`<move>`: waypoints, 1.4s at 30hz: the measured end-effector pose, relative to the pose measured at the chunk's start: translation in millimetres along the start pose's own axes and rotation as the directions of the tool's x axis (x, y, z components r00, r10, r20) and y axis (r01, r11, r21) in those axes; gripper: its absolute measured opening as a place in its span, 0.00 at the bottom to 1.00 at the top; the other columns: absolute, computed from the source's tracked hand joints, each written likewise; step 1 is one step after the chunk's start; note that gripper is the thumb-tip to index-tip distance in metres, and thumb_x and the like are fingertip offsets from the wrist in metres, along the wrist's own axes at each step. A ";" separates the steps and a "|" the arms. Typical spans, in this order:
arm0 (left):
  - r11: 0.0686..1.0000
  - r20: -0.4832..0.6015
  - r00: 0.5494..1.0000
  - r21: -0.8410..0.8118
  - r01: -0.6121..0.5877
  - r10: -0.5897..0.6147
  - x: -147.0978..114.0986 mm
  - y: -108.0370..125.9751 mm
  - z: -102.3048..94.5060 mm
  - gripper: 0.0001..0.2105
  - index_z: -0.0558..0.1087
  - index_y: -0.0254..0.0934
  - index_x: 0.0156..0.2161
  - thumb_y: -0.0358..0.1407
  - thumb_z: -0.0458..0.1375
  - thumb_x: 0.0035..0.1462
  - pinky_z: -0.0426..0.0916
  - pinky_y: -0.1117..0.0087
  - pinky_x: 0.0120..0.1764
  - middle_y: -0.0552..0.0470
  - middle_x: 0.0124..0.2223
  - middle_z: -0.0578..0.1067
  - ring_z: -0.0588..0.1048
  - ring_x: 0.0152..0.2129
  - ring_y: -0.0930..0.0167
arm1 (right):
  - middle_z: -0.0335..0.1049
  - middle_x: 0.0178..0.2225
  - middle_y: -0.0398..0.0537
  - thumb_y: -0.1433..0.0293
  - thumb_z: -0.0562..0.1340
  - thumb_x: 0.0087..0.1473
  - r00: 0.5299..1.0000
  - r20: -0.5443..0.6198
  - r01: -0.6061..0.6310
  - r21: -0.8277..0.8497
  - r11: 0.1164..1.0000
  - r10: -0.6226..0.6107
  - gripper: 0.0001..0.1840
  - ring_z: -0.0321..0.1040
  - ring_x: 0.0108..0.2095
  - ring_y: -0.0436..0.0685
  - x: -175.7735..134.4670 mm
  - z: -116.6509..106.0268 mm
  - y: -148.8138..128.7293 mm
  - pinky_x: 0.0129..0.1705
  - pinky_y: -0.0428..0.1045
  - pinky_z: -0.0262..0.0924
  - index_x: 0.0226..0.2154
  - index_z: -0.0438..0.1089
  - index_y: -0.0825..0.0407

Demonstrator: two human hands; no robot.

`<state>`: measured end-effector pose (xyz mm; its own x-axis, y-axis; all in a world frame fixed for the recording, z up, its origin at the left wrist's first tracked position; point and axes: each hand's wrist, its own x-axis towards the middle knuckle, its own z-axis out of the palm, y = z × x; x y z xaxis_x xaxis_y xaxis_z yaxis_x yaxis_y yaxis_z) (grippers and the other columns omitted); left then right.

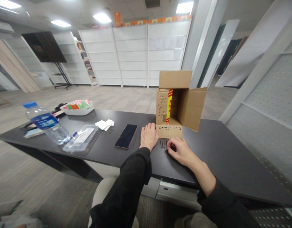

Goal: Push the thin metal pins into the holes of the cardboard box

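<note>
A cardboard box (193, 109) stands with its opening towards me and its flaps spread. Small grey dots mark its left front flap, beside a yellow and red tape strip (169, 107). Dark holes run along the lower flap (169, 130). My left hand (149, 136) rests palm down on the table against the box's lower left corner, its fingers stretched forward and slightly bent. Several thin dark nails or screws (162, 143) lie in a row before the lower flap. At their right end my right hand (181, 150) is closed in a pinch; anything between its fingertips is hidden.
Left of my hands lie a phone (127, 136), folded white tissues (104, 124) and a clear plastic case (81, 138). A water bottle (47, 122) leans beside the case. A white tray (78, 110) of colourful packets sits near the dark table's (221, 152) back left edge.
</note>
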<state>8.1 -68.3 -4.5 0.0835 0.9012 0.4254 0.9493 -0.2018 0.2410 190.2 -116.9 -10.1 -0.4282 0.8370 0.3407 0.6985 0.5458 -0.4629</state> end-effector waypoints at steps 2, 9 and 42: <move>1.000 0.003 1.000 0.004 0.002 -0.002 0.0 -0.3 0.7 0.07 0.68 0.39 0.45 0.30 0.51 0.65 0.62 0.63 0.50 0.46 0.47 0.75 0.72 0.48 0.64 | 0.72 0.32 0.44 0.73 0.58 0.54 1.000 0.013 -0.005 0.000 1.000 0.005 0.03 0.66 0.37 0.57 0.7 0.5 -0.5 0.43 0.53 0.50 0.31 0.66 0.49; 1.000 -0.008 1.000 0.009 -0.009 0.009 0.0 -0.2 0.6 0.07 0.68 0.38 0.45 0.30 0.51 0.65 0.62 0.62 0.49 0.46 0.46 0.75 0.72 0.47 0.63 | 0.72 0.33 0.44 0.75 0.58 0.53 0.999 0.043 -0.015 0.003 1.000 0.015 0.04 0.66 0.37 0.57 3.6 1.5 -3.3 0.43 0.53 0.50 0.31 0.67 0.50; 1.000 -0.008 1.000 0.011 -0.001 0.001 -0.4 1.1 -0.5 0.07 0.68 0.38 0.46 0.29 0.51 0.65 0.61 0.63 0.48 0.47 0.46 0.75 0.73 0.46 0.64 | 0.72 0.33 0.45 0.75 0.59 0.51 0.995 0.089 -0.045 -0.028 0.999 0.047 0.04 0.66 0.38 0.57 6.5 -1.1 -9.2 0.44 0.52 0.49 0.30 0.66 0.50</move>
<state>8.9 -69.1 -3.9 0.0823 0.8979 0.4324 0.9526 -0.1984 0.2306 181.7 -116.5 -2.7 -0.4442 0.8619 0.2445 0.7329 0.5066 -0.4542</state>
